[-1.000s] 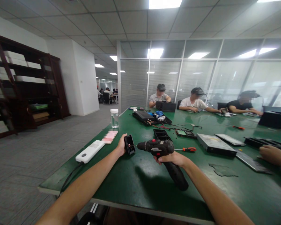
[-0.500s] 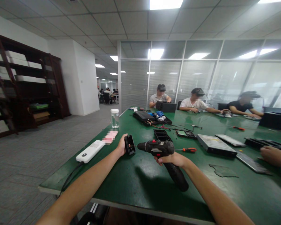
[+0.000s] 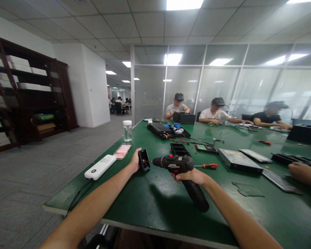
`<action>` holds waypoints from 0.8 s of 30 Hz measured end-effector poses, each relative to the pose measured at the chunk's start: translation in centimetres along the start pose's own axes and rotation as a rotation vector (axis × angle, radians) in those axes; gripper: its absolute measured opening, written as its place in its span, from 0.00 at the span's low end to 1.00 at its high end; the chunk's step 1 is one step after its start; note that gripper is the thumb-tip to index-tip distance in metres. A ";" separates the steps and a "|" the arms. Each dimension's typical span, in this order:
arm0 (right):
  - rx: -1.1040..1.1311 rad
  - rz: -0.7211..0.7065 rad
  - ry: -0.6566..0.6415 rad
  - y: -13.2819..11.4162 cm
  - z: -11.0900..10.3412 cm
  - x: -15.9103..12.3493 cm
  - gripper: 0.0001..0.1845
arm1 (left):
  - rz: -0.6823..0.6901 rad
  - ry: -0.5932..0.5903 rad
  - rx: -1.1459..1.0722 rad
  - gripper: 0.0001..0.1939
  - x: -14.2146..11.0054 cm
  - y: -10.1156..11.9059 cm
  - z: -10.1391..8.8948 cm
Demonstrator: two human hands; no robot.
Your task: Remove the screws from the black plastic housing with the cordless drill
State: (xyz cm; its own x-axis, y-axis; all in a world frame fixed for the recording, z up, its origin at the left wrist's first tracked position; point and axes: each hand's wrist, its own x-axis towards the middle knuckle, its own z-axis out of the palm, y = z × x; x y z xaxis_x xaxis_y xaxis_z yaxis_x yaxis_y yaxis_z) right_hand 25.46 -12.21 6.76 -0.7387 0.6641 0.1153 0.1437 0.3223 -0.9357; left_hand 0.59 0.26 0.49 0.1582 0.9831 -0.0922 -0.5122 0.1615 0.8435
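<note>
Left hand (image 3: 134, 162) grips small black part (image 3: 144, 160) upright on green worktop (image 3: 155, 204); right hand (image 3: 189, 175) wrapped around cordless drill (image 3: 180, 165), bit at the part. Nothing shifted since a second ago, driving ongoing.

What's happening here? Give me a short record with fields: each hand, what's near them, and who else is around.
left hand: holds a small black part upright on the green table
right hand: grips a black drill, its bit pointed at the part
near the hands: white power bank, clear bottle, orange screwdriver, black tray, flat metal drive
other people: another person's hand at the right edge; three seated at the far end
</note>
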 end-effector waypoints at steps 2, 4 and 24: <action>-0.010 0.005 -0.002 -0.1 0.0 0.0 0.13 | 0.016 0.015 0.002 0.17 0.0 0.0 0.0; -0.012 0.006 0.001 -0.1 0.0 0.0 0.13 | 0.025 0.025 0.003 0.17 0.0 0.0 0.1; -0.012 -0.009 0.004 0.1 -0.1 0.0 0.14 | 0.002 -0.016 -0.036 0.17 0.3 -0.1 -0.3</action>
State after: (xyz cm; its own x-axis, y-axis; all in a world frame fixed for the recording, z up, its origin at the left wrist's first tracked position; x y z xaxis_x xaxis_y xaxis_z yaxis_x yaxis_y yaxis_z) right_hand 25.49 -12.11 6.73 -0.7375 0.6637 0.1248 0.1448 0.3359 -0.9307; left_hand 0.49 0.54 0.20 0.1704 0.9820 -0.0818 -0.5424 0.1627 0.8242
